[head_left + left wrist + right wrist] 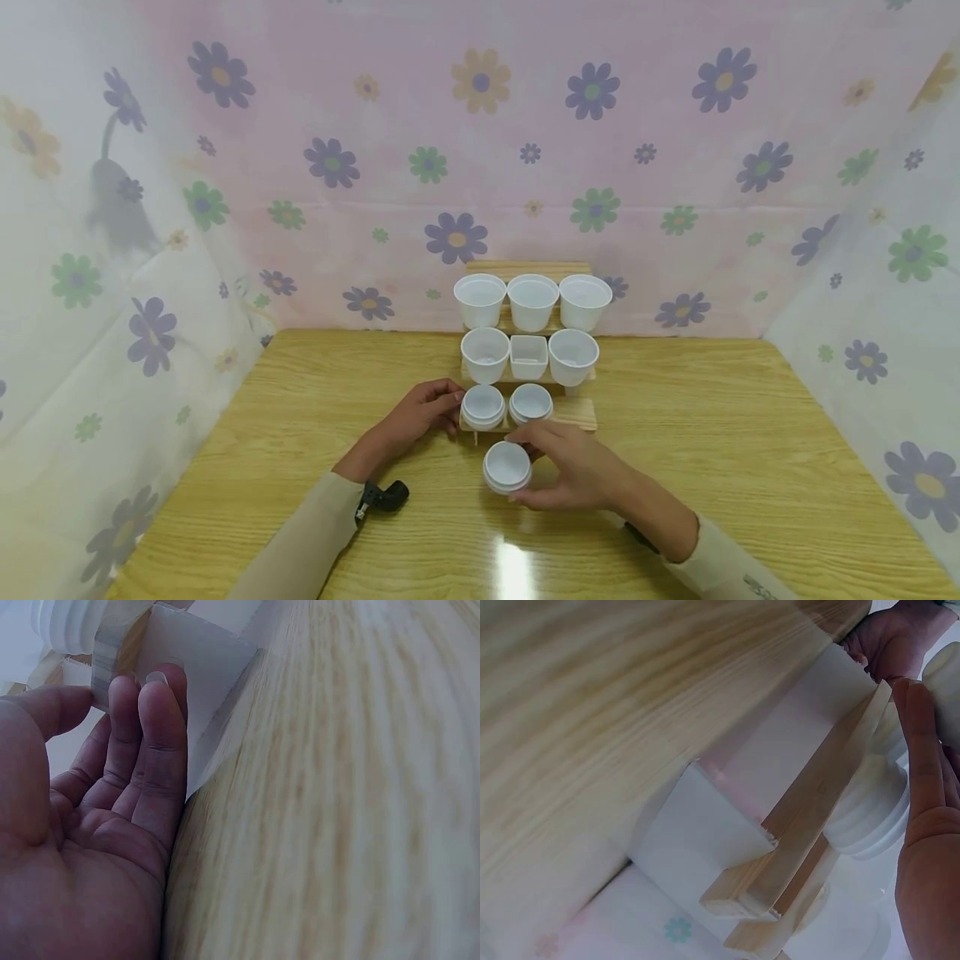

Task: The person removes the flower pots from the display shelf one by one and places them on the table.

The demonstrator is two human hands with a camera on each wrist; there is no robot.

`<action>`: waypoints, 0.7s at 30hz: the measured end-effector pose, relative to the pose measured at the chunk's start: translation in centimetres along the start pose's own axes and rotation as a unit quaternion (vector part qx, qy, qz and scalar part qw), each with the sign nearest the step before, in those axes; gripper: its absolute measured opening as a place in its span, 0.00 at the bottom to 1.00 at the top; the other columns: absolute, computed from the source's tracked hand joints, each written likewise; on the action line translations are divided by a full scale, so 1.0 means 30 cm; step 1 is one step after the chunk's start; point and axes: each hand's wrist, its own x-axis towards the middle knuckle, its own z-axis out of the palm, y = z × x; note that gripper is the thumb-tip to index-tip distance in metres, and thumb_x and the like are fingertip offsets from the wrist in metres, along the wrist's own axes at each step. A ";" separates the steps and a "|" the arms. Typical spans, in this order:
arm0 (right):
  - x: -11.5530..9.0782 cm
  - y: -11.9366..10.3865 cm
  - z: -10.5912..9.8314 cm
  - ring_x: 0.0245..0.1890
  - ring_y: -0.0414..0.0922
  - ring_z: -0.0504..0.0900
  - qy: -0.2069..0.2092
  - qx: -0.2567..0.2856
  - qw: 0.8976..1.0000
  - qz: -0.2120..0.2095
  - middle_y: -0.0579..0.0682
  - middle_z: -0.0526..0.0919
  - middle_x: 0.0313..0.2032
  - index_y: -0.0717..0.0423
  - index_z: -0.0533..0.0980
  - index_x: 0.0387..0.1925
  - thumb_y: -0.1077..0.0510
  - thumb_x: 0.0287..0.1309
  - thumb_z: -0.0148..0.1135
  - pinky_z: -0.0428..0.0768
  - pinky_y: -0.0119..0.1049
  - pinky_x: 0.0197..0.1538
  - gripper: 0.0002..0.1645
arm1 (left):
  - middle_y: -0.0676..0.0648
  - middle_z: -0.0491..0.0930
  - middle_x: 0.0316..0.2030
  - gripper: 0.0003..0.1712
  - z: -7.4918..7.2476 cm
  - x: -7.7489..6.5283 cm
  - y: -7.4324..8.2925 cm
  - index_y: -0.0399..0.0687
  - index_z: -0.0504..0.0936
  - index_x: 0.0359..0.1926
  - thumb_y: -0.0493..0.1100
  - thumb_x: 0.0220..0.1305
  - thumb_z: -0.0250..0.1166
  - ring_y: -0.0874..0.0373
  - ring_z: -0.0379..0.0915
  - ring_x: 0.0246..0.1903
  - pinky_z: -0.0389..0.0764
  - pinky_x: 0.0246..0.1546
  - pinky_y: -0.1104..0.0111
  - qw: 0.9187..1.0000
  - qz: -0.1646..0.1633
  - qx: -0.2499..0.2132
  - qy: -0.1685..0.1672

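Note:
In the head view my right hand (573,471) pinches a small white round jar (507,467) between thumb and fingers, its open mouth up, in front of the stand's lowest step. The same jar (943,694) shows beyond the right fingers in the right wrist view. My left hand (420,412) grips the left end of the wooden tiered stand (576,414), thumb and fingertips at the board's end. From the left wrist, the board end (120,656) and a white side panel (191,656) lie right at the fingertips. Two similar jars (483,406) (531,402) sit on that lowest step.
On the middle step stand two round white cups (485,354) (573,357) with a square white cup (528,357) between them. Three larger white cups (532,302) fill the upper step. The wood-grain table (712,450) meets flowered cloth walls (390,167) at the back and sides.

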 end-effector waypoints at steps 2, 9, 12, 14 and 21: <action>0.007 -0.001 0.007 0.48 0.37 0.86 -0.003 -0.008 1.000 0.002 0.47 0.83 0.51 0.56 0.76 0.58 0.49 0.57 0.83 0.85 0.25 0.51 0.34 | 0.43 0.80 0.37 0.17 0.000 0.000 0.001 0.32 0.79 0.54 0.44 0.85 0.54 0.54 0.80 0.34 0.88 0.37 0.64 1.000 0.000 0.001 0.000; 0.029 -0.010 0.035 0.49 0.36 0.85 -0.019 0.002 1.000 0.022 0.46 0.83 0.51 0.56 0.77 0.58 0.49 0.57 0.83 0.86 0.27 0.50 0.33 | 0.43 0.79 0.37 0.17 0.001 -0.001 -0.001 0.32 0.79 0.54 0.44 0.85 0.54 0.54 0.80 0.34 0.88 0.36 0.64 1.000 0.000 -0.001 0.001; 0.039 -0.012 0.044 0.50 0.37 0.85 -0.025 0.014 0.999 0.028 0.47 0.82 0.51 0.57 0.77 0.57 0.52 0.55 0.84 0.85 0.26 0.52 0.33 | 0.43 0.79 0.37 0.17 0.002 -0.001 0.001 0.33 0.79 0.53 0.45 0.85 0.54 0.54 0.80 0.33 0.88 0.36 0.64 1.000 0.001 0.003 0.003; 0.044 -0.011 0.050 0.50 0.37 0.85 -0.030 0.014 0.999 0.032 0.46 0.82 0.51 0.56 0.77 0.57 0.53 0.54 0.85 0.84 0.25 0.52 0.33 | 0.43 0.80 0.37 0.17 0.002 0.001 0.000 0.33 0.79 0.54 0.45 0.85 0.54 0.53 0.81 0.33 0.88 0.37 0.64 1.000 0.002 0.006 0.003; 0.060 -0.002 0.069 0.49 0.34 0.83 -0.048 -0.018 0.998 0.043 0.46 0.82 0.51 0.55 0.76 0.58 0.49 0.56 0.84 0.87 0.30 0.51 0.34 | 0.44 0.80 0.37 0.18 0.000 0.001 -0.006 0.33 0.80 0.54 0.46 0.85 0.54 0.54 0.81 0.33 0.88 0.37 0.64 1.000 0.002 0.004 0.002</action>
